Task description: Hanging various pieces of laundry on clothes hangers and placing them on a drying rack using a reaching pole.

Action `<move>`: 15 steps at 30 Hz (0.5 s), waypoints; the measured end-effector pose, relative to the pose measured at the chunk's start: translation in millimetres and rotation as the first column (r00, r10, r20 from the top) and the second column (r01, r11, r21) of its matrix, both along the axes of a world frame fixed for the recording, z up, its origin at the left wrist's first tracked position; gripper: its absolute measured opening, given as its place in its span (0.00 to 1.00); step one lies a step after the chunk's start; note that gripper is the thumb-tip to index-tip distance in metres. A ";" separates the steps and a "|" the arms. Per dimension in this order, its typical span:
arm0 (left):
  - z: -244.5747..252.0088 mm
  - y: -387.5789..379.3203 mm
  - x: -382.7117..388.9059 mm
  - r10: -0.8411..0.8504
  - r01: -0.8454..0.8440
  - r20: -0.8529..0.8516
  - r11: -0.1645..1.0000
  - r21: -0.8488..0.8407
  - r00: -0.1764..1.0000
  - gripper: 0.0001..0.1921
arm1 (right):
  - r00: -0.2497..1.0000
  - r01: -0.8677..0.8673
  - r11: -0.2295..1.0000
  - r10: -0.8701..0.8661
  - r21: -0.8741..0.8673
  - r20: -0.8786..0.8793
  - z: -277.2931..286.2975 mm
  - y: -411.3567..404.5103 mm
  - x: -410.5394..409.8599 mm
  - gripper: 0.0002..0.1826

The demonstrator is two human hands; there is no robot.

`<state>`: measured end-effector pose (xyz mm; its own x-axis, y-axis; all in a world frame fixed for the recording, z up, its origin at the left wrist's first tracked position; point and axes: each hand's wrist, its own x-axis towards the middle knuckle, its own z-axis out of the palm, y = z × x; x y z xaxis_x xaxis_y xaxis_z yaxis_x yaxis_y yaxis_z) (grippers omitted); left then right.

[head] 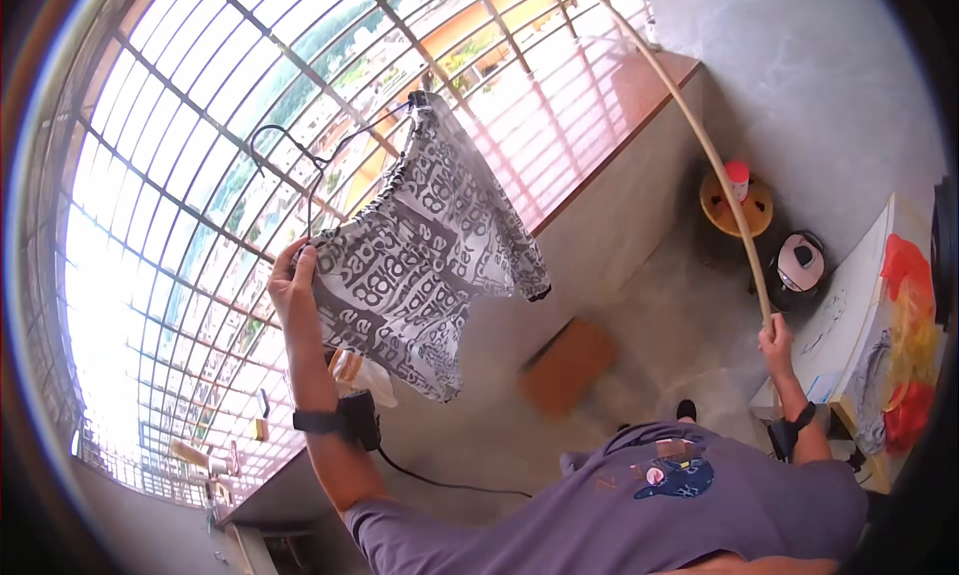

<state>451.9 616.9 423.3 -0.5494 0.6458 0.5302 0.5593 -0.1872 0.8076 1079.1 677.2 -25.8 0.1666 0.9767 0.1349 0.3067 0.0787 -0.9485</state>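
My left hand [294,279] pinches the waistband end of a pair of patterned shorts [419,238], where a dark wire clothes hanger [321,159] runs into it. The white and dark grey shorts bear printed lettering and hang spread out, with the hanger's hook free in the air. Far to the right, my right hand [776,341] is closed around the lower end of a long wooden pole [704,137]. That pole slants up and away toward the top of the view. Its far end is cut off by the picture's edge.
Metal window bars [225,125] curve along the left above a reddish ledge [614,125]. A yellow stool [758,211] carries a red-lidded container [738,179]; beside it stands a pink and black object [800,262]. A brown box [569,369] rests on the floor. Plastic bags [910,343] are at right.
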 end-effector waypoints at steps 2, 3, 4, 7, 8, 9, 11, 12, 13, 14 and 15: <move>-1.1 -1.4 -2.7 -0.032 0.032 -0.006 0.999 0.010 0.999 0.11 | 0.997 -0.068 0.997 0.067 -0.034 -0.039 60.5 -22.2 -31.8 0.05; -2.0 -5.0 -9.9 -0.048 0.049 -0.029 0.999 0.011 0.998 0.11 | 0.986 -0.155 0.985 0.149 -0.077 -0.080 81.1 -35.1 -51.8 0.07; -3.1 -5.3 -14.2 -0.086 0.086 -0.005 0.996 0.017 0.996 0.10 | 0.947 -0.184 0.978 0.150 -0.096 -0.283 77.5 -44.3 -61.0 0.09; -10.4 -2.1 -34.7 -0.125 0.125 -0.015 0.991 0.038 0.992 0.11 | 0.954 -0.168 0.986 0.159 -0.015 -0.256 69.4 -87.0 -89.1 0.11; -12.2 0.1 -39.3 -0.134 0.135 -0.027 0.989 0.057 0.991 0.11 | 0.954 -0.150 0.989 0.146 0.005 -0.261 60.1 -105.1 -93.6 0.11; -9.8 2.2 -36.9 -0.149 0.150 -0.018 0.987 0.063 0.989 0.11 | 0.973 -0.143 0.990 0.140 -0.004 -0.186 52.1 -125.1 -94.8 0.10; -4.9 2.6 -38.7 -0.202 0.202 -0.009 0.978 0.057 0.979 0.11 | 0.984 -0.130 0.991 0.130 0.009 -0.119 39.7 -150.6 -104.0 0.10; -4.4 2.5 -41.5 -0.209 0.210 -0.020 0.975 0.075 0.978 0.11 | 0.959 -0.172 0.985 0.168 0.004 -0.229 37.5 -161.6 -117.4 0.10; -4.4 2.5 -45.0 -0.194 0.197 -0.042 0.978 0.074 0.980 0.12 | 0.919 -0.216 0.976 0.205 0.004 -0.338 32.0 -173.7 -128.6 0.10; -3.9 2.9 -48.5 -0.176 0.181 -0.064 0.981 0.074 0.982 0.13 | 0.917 -0.212 0.977 0.206 0.022 -0.343 23.7 -184.6 -135.7 0.10; -5.8 7.2 -52.1 -0.146 0.156 -0.148 0.986 0.062 0.978 0.15 | 0.940 -0.215 0.976 0.214 0.027 -0.267 16.2 -195.6 -140.4 0.10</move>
